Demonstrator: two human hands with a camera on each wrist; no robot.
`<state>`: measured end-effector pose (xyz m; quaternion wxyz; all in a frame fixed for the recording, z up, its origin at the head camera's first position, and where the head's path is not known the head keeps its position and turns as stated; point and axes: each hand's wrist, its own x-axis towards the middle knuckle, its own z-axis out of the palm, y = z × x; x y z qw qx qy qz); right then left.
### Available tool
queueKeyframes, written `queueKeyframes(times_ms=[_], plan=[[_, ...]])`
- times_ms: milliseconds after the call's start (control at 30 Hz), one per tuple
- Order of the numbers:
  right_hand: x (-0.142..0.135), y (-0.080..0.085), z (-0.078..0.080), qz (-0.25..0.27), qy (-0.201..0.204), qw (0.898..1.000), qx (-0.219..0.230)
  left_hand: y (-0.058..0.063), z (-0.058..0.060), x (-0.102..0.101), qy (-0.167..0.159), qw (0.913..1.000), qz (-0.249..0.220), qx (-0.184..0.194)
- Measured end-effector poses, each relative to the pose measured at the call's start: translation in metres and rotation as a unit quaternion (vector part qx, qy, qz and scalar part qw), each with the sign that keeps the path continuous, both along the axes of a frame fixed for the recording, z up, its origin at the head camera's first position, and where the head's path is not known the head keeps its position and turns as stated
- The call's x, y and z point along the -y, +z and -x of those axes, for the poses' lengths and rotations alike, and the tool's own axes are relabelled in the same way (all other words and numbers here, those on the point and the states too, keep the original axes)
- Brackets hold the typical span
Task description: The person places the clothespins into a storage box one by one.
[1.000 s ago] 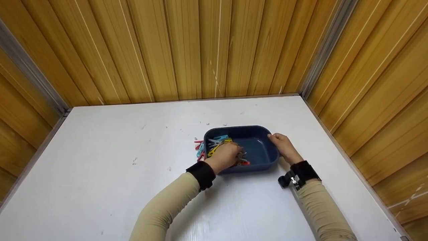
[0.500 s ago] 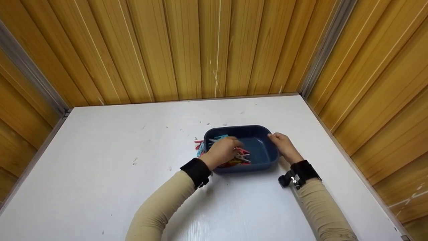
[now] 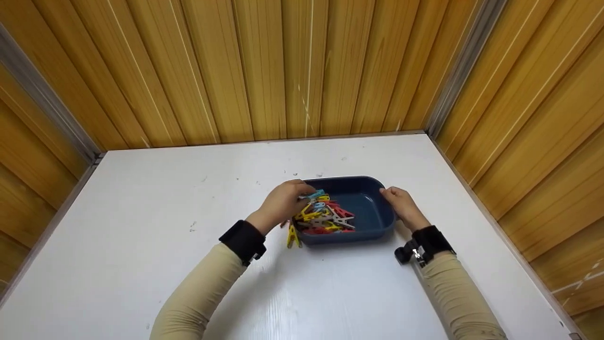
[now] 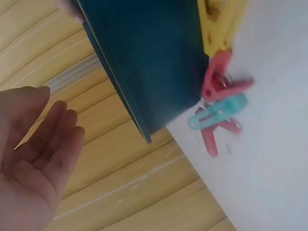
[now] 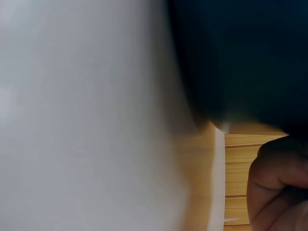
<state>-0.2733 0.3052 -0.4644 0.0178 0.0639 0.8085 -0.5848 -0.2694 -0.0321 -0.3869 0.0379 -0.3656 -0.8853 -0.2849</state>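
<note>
A dark blue rectangular bin [image 3: 358, 236] stands on the white table with a heap of yellow, red, blue and grey clothespins [image 3: 324, 218] in its left half. My right hand [image 3: 400, 206] grips the bin's right rim, thumb on top. Over the left rim is my left hand [image 3: 282, 202], its fingers loosely bent; in the left wrist view no clothespin shows in it. Beside the bin's left wall, several clothespins lie on the table: a yellow clothespin [image 4: 221, 26], a red clothespin [image 4: 222, 82] and a blue clothespin [image 4: 219, 111] over another red one. My left hand hides part of these in the head view.
The white table [image 3: 188, 189] runs back to a wood-patterned corrugated wall [image 3: 264, 71]. A similar wall [image 3: 542, 118] closes the right side. The bin sits right of the table's middle.
My left hand has come up from the clothespins inside the bin and moved left to its rim. More of the heap shows now. The right hand keeps its hold on the bin.
</note>
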Motion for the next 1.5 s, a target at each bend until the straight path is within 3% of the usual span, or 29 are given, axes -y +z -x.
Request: queueKeyframes(times_ms=[367, 567, 733, 933, 1133, 1300, 1500], plan=[[0.014, 0.032, -0.022, 0.007, 0.006, 1.000, 0.017, -0.008, -0.007, 0.026, 0.071, 0.9974, -0.004, 0.015], [0.006, 0.015, -0.011, 0.017, 0.005, 1.000, 0.017, -0.020, -0.016, 0.038, 0.126, 0.9919, 0.001, 0.018], [0.000, 0.001, -0.002, 0.015, 0.000, 1.000, 0.013, -0.035, -0.027, 0.039, 0.147, 0.9869, 0.035, 0.057], [-0.001, 0.003, -0.001, 0.018, -0.001, 1.000, 0.015, -0.050, -0.039, 0.026, 0.170, 0.9791, 0.062, 0.093], [0.008, 0.020, -0.011, 0.034, 0.009, 0.999, 0.028, -0.058, -0.044, 0.013, 0.195, 0.9710, 0.093, 0.102], [0.001, 0.003, -0.002, 0.026, 0.005, 1.000, 0.015, -0.065, -0.044, 0.009, 0.204, 0.9695, 0.089, 0.104], [0.000, -0.001, 0.000, 0.028, 0.001, 1.000, 0.011, -0.069, -0.043, 0.008, 0.203, 0.9723, 0.075, 0.088]])
